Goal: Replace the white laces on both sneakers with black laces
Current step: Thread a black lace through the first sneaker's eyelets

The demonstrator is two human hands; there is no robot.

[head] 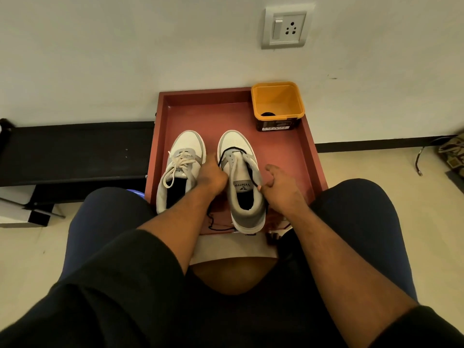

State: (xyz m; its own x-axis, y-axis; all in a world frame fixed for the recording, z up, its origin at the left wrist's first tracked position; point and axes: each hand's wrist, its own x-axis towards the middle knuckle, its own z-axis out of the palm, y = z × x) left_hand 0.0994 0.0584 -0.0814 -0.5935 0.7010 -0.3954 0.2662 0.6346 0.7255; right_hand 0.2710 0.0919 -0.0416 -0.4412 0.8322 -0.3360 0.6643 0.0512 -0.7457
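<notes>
Right hand (278,187): thumb and fingertips pinched together on the black lace (251,172) at the outer edge of the right sneaker (242,182), just beside the tongue. Left hand (213,175): between the two shoes, against the right sneaker's inner side; whether it grips the lace cannot be told. Right sneaker's long axis runs away from the person, toe toward the wall; black lace threaded only through the eyelets nearest the toe, slack trailing past the heel. Left sneaker (179,169) parallel, white lace (179,165) in place. Both on red tray (308,146); yellow tub (277,104) at far right corner.
</notes>
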